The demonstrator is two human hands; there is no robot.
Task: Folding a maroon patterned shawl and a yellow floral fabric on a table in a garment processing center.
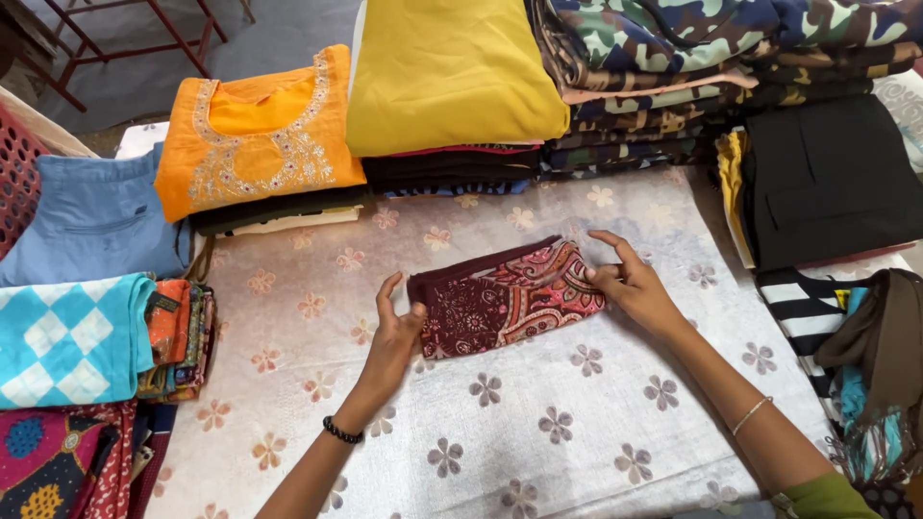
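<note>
A small folded maroon cloth with pink and orange paisley print lies on the flowered white table cover. My left hand grips its left edge, thumb on top. The cloth's right edge is pinched by my right hand, whose fingers are partly spread. A black bead bracelet sits on my left wrist and a thin bangle on my right.
Stacks of folded clothes ring the work area: an orange embroidered top, a yellow garment, camouflage pieces, a black garment, blue checked and patterned cloths at left, striped cloth and a fringed scarf at right.
</note>
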